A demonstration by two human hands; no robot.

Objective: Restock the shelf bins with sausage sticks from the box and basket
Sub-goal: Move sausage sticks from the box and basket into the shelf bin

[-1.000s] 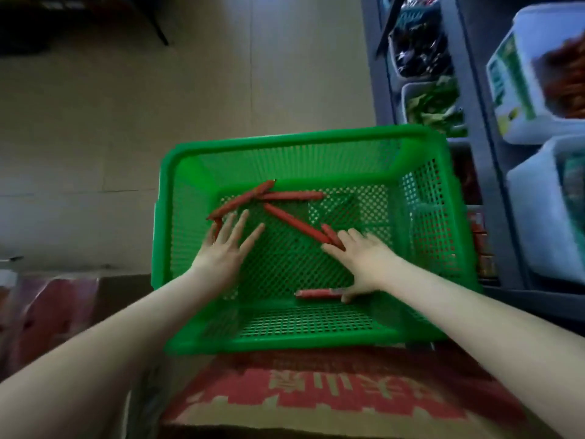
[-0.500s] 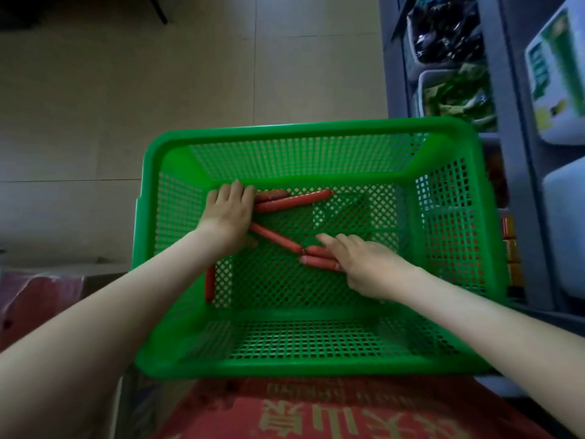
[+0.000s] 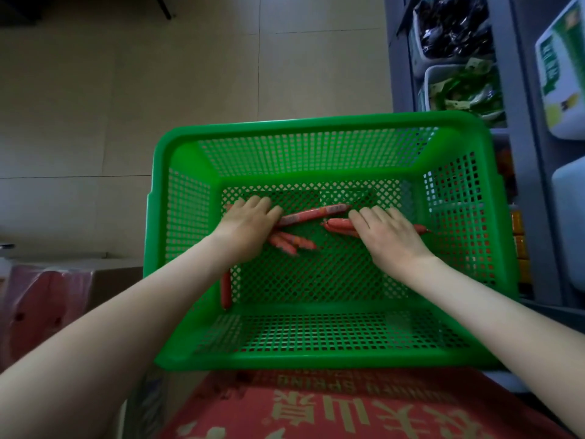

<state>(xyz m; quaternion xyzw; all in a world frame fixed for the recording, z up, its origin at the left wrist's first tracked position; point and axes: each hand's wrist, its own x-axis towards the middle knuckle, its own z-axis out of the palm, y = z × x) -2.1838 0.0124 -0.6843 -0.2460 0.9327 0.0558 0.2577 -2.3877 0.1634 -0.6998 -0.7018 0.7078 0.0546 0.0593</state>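
Head view: left hand (image 3: pixel 250 223) and right hand (image 3: pixel 391 237) close fingers around red wrapped sausage sticks (image 3: pixel 313 213), scattered a second ago, mid-frame in the green perforated plastic basket (image 3: pixel 316 147); one stray stick (image 3: pixel 225 288) lower left awaits collection.

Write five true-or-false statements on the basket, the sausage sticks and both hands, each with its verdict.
1. The left hand and right hand are both inside the green basket. True.
2. The basket is heaped full. False: only a few sausage sticks lie on its floor.
3. A lone stick lies along the basket's left wall. True.
4. The basket rests on a table. False: it sits on a red cardboard box.
5. Shelving stands on the person's left. False: the shelf bins are on the right.
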